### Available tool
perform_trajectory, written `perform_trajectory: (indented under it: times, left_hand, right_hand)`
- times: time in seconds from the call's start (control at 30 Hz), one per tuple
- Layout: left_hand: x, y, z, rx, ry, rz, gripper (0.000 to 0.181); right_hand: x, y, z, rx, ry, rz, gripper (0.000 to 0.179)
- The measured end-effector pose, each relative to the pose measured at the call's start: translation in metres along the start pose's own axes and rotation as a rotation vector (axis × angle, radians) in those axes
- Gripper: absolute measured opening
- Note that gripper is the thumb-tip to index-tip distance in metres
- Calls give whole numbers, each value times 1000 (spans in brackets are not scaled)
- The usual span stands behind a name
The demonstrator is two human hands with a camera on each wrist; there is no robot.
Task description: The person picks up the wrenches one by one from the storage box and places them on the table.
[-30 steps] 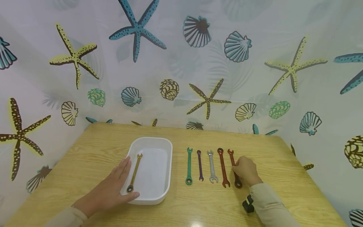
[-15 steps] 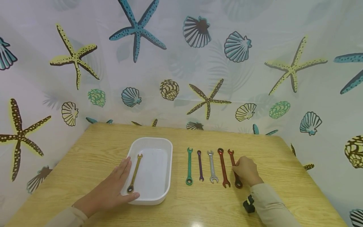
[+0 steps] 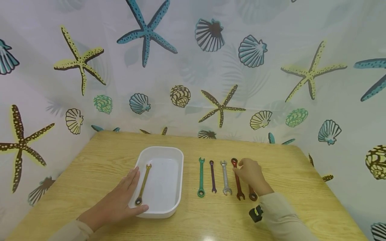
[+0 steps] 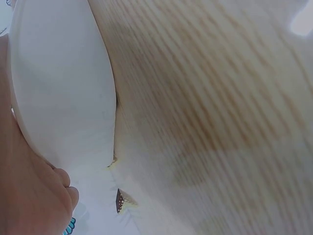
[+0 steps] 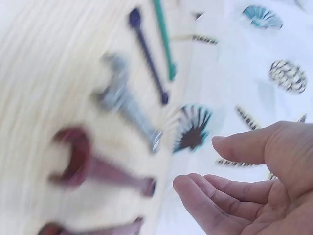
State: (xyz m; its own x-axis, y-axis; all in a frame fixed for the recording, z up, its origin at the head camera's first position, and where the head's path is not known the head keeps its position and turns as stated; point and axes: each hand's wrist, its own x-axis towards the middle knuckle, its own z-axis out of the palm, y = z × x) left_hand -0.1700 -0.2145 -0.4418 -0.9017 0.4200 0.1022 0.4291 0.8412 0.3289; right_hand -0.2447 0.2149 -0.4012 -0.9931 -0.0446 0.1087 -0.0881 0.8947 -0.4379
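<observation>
My left hand (image 3: 113, 204) rests against the left side of a white tray (image 3: 182, 174), fingers straight, thumb over its near rim. Inside the tray lies a gold combination wrench (image 3: 144, 182). My right hand (image 3: 251, 174) hovers above the two red wrenches; in the right wrist view its thumb and fingers are apart with nothing between them. One red wrench (image 3: 237, 182) lies just left of that hand. The other red wrench (image 3: 253, 194) is mostly hidden under it, its ring end showing. Further left lie a silver open-end wrench (image 3: 225, 177), a thin purple wrench (image 3: 212, 177) and a green wrench (image 3: 201, 175).
A wooden table (image 3: 187, 229) carries everything. Behind it and at both sides hangs a white curtain (image 3: 169, 73) printed with starfish and shells. A small black device (image 3: 256, 214) sits by the right sleeve. The right wrist view is blurred.
My right hand has left the rightmost red wrench and moved left and slightly up, toward the other red wrench. That rightmost wrench still lies on the table. The left hand and tray have not moved.
</observation>
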Motion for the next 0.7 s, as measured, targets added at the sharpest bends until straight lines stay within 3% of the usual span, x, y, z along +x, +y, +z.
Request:
perform_trajectory:
  times: [0.07,0.3,0.57,0.7]
  left_hand:
    - [0,0,0,1,-1,-4,109]
    - [-1,1,0,11,0,2,109]
    - [-2,4,-3,-2,5,-3,108]
    - [-2,4,-2,-5,9,-4,109]
  right_hand:
    - [-1,-17,-1,45,-13,-22,36]
    - [-1,-80,10,232,-89,-98,33]
    - [-1,-141,47,434,-253,-163,31]
    - [-2,-169,67,498,-304,-124,26]
